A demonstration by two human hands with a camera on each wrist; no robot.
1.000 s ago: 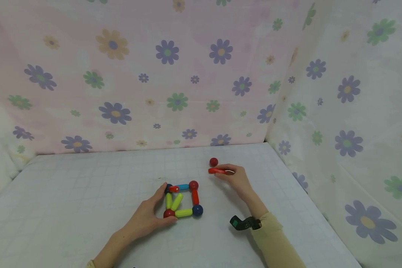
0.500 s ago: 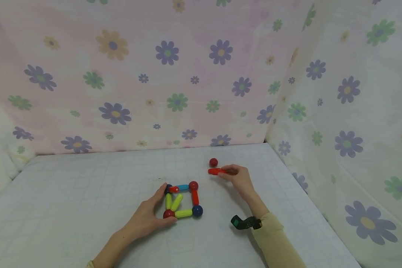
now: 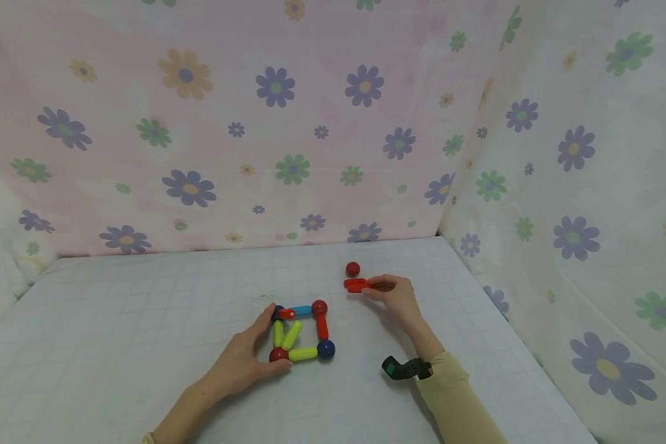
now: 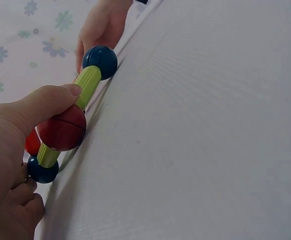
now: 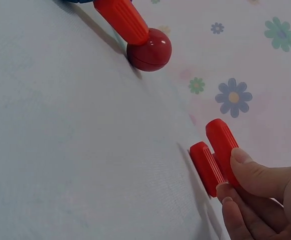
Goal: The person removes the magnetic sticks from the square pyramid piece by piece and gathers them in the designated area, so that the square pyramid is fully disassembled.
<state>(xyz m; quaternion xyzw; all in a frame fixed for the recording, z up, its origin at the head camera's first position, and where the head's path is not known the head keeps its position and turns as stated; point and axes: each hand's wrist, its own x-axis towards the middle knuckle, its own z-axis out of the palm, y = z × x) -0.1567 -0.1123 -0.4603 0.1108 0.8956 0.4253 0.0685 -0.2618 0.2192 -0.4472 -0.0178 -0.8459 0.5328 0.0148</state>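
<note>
My left hand (image 3: pixel 243 364) holds the left side of a square frame of magnetic rods and balls lying on the table, thumb at its red ball (image 3: pixel 279 355) and fingers at its far blue ball (image 3: pixel 278 312). Yellow-green rods (image 3: pixel 303 353), a blue rod (image 3: pixel 301 311) and a red rod (image 3: pixel 322 327) join the corner balls. Another yellow-green rod (image 3: pixel 292 335) slants inward from the near red corner. Beyond the frame to the right, my right hand (image 3: pixel 394 299) pinches a red magnetic rod (image 5: pixel 220 142) between thumb and fingers. A second red rod (image 5: pixel 204 165) lies right alongside it.
A loose red ball (image 3: pixel 353 269) sits just behind the pair of red rods. The white-covered table (image 3: pixel 144 320) meets flowered cloth walls (image 3: pixel 333 203) at the back and right side. My right wrist wears a dark strap (image 3: pixel 407 369).
Near my right fingertips, the pinched red rod has shifted slightly toward me, so two red rods now show side by side. My left hand and the frame stay in place.
</note>
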